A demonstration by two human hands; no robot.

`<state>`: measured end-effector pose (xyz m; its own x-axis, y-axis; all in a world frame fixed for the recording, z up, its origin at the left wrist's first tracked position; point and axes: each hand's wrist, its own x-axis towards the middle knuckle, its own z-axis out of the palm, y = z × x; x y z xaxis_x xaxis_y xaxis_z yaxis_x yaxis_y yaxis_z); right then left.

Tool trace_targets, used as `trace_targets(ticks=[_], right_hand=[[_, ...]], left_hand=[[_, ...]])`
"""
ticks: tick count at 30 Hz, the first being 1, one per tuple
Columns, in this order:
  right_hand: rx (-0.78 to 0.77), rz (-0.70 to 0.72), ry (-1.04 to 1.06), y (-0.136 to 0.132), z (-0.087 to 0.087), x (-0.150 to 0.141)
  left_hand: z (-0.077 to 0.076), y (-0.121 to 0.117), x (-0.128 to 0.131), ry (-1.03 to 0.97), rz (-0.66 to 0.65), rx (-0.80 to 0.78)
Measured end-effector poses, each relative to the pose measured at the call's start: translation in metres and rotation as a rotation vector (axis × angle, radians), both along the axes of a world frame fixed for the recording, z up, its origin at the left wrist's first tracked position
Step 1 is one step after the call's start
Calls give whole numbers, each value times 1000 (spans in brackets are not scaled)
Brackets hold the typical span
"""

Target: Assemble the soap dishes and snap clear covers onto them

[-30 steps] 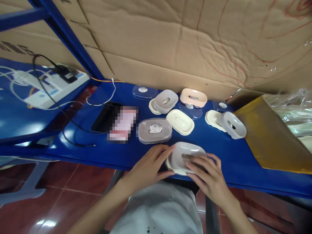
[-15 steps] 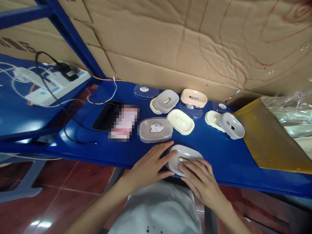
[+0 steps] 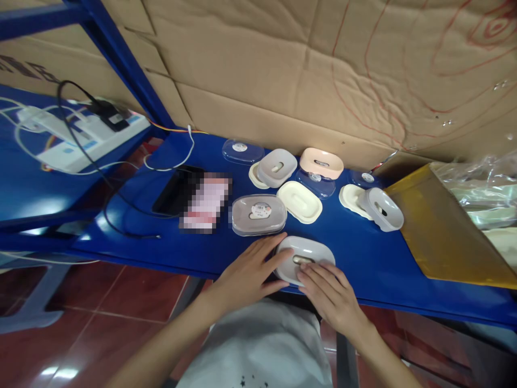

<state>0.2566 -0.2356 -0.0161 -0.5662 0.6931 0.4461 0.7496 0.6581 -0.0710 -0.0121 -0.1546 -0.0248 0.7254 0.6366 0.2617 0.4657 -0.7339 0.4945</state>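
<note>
A grey oval soap dish (image 3: 306, 255) with a slot in its middle lies flat at the near edge of the blue table (image 3: 363, 269). My left hand (image 3: 247, 272) holds its left end, fingers stretched along the rim and thumb below. My right hand (image 3: 329, 293) covers its near right edge, with the fingers curled over the rim. A lidded grey soap box with a sticker (image 3: 259, 214) sits just behind my left hand, and a cream tray (image 3: 299, 201) lies to its right.
Farther back lie a clear lid (image 3: 242, 151), a grey dish on a cream tray (image 3: 277, 167), a pink dish (image 3: 321, 162) and another grey dish (image 3: 382, 208). A phone (image 3: 175, 191) and cables lie at left, a yellow box (image 3: 448, 231) at right, and a cardboard wall behind.
The grey dish was tilted on a cream tray a second ago and now lies flat. Both hands have drawn slightly toward me along its near edge.
</note>
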Motion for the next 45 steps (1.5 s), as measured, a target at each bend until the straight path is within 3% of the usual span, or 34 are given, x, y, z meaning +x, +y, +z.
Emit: trace_targets(ticks=[7, 25, 30, 33, 37, 42, 45], right_hand=[[-81, -87, 76, 3, 11, 4], [-42, -56, 59, 2, 0, 4], [-141, 26, 103, 10, 11, 16], [-150, 23, 157, 37, 32, 36], [-59, -157, 80, 110, 58, 59], [-82, -419, -101, 210, 61, 68], [-186, -455, -176, 238, 59, 69]], left_hand=[[-5, -1, 0, -1, 21, -24], [-5, 1, 1, 6, 15, 57], [-7, 0, 0, -6, 31, 36], [-6, 0, 0, -3, 34, 28], [-3, 0, 0, 14, 40, 37], [-3, -1, 0, -6, 37, 17], [-3, -1, -1, -13, 52, -2]])
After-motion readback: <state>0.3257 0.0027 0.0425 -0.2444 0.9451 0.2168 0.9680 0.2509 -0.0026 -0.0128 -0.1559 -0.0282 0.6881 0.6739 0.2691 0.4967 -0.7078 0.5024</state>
